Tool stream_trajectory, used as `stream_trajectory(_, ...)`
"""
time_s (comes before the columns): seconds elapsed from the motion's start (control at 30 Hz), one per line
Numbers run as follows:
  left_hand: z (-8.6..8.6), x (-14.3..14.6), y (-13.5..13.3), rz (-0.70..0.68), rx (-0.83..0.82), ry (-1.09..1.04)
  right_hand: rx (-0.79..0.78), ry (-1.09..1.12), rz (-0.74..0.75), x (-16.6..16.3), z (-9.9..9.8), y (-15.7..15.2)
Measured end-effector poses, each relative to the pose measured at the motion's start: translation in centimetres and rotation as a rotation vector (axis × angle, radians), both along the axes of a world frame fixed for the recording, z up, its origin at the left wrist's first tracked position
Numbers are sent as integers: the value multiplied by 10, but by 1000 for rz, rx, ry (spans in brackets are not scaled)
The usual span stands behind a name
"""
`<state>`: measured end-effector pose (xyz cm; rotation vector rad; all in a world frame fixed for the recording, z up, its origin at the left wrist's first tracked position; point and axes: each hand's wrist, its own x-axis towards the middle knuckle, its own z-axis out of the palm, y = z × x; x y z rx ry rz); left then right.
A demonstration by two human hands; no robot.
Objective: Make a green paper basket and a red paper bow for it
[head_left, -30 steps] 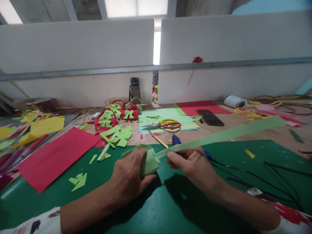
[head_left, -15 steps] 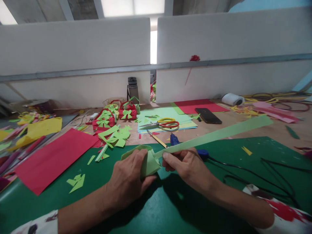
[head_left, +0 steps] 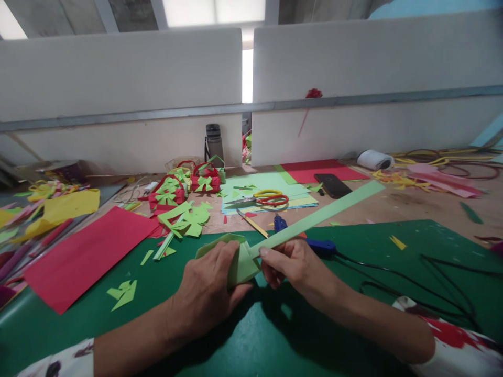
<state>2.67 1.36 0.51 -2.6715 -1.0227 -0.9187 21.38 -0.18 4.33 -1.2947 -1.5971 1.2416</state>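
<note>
My left hand (head_left: 214, 280) is closed around a small folded green paper box (head_left: 241, 267), its fingers over the top and its thumb below. A long light green paper strip (head_left: 322, 215) runs from the right side of the box up to the right. My right hand (head_left: 294, 264) pinches the strip close to its lower end, next to the box. Whether that end is stuck to the box I cannot tell. Behind my right hand lies a blue glue gun (head_left: 320, 247) with a black cord.
Scissors (head_left: 263, 199) with red and yellow handles lie on light green sheets, near a craft knife (head_left: 252, 224). Small red paper baskets (head_left: 206, 183) stand by a bottle (head_left: 213, 144). A phone (head_left: 332, 186), a red sheet (head_left: 92, 256) and green scraps (head_left: 122, 294) lie around the green mat (head_left: 236, 335).
The strip's free end has swung left and slightly up, so the strip stands steeper. My right hand has shifted slightly left towards the box. My left hand has hardly moved.
</note>
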Motion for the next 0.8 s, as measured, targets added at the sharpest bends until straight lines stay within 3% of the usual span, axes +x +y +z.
stream_trajectory(0.4, 0, 2, 0, -12, 16, -16, -129, 116, 5, -5, -5, -1)
stream_trajectory(0.8, 0, 2, -2, 19, -1, 15, -111, -4, 26, -2, 2, -5)
